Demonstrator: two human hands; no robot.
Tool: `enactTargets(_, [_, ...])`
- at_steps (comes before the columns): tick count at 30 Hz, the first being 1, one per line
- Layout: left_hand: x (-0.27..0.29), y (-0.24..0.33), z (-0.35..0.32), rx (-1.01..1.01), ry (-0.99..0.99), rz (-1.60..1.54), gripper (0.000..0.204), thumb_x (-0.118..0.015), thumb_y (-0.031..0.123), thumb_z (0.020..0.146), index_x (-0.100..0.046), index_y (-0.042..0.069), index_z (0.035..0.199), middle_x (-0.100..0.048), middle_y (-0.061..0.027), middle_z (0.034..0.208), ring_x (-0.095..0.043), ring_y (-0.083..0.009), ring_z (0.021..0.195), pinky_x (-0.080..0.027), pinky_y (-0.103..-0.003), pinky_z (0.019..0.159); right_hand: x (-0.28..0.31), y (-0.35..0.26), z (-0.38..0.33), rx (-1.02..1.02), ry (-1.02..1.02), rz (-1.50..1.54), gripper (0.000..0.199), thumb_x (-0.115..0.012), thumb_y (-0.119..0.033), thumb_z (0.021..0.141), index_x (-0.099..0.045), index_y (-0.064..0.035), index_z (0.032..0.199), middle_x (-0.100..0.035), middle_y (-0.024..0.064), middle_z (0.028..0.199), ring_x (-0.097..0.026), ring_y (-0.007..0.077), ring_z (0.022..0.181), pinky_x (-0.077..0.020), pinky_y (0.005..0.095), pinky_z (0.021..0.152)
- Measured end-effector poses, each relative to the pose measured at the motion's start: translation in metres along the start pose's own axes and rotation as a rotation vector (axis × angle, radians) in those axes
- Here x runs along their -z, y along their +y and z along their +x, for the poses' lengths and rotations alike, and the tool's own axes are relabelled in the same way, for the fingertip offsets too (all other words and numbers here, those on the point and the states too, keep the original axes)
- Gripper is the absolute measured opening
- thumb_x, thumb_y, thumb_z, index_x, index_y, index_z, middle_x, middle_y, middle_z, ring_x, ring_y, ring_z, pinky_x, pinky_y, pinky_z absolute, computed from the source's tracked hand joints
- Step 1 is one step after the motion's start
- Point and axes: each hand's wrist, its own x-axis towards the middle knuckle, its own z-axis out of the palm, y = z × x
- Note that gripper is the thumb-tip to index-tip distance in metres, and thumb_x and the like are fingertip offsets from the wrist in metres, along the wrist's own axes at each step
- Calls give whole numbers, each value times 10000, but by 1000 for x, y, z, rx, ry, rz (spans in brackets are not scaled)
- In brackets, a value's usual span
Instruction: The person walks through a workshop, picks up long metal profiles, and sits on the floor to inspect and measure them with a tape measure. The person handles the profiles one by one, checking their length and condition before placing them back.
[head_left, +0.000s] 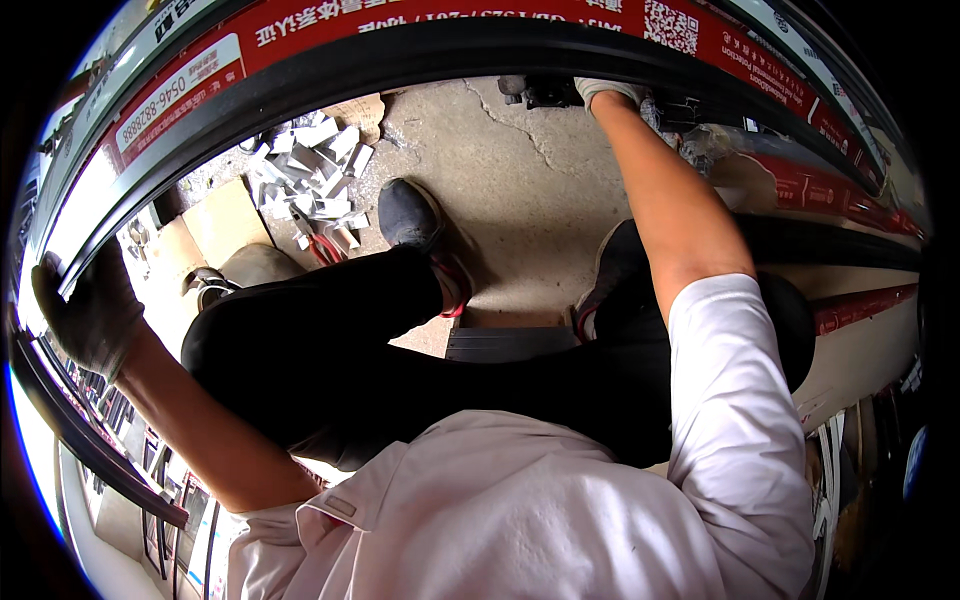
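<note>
A long window-frame profile with red and white printed film and a dark lower edge spans the top of the view, bent by the lens. My left hand, in a dark glove, is closed round its left end, the thumb on one side and the fingers on the other. My right arm stretches forward to the far side. There my right hand, in a pale glove, is partly hidden by the profile beside dark hardware. Its fingers do not show.
Small cut metal pieces lie heaped on the concrete floor, with red-handled pliers and cardboard nearby. More red-filmed profiles lie at the right. Dark strips stand at the lower left. My shoe is below the profile.
</note>
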Motion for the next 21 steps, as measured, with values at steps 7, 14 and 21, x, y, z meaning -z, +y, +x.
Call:
enactTargets(7, [0,12,0,303,141,-314,254,-655,229,936,-579,28,1072,-591,-275,1220,-562,-407,1174,-503,-531,1010,29,4,-20,6,-4,-33,560,-511,-492,945,-588,-98,1336,-583,168,1389,-559,382,1256,-450,461,1051])
enactTargets(14, [-11,15,-6,504,-77,-747,190,-654,139,944,-666,-10,1062,-672,-204,1183,-618,-320,1145,-489,-516,1020,57,-14,-17,95,131,47,528,-543,-464,925,-595,-99,1303,-628,162,1318,-581,370,1217,-461,456,1025])
enactTargets(21, [-20,13,-13,457,-24,-739,146,-680,101,933,-669,1,1039,-683,-181,1141,-611,-311,1144,-493,-504,1024,65,-4,-15,19,35,128,550,-587,-455,906,-579,-88,1315,-612,174,1337,-575,362,1233,-462,441,1028])
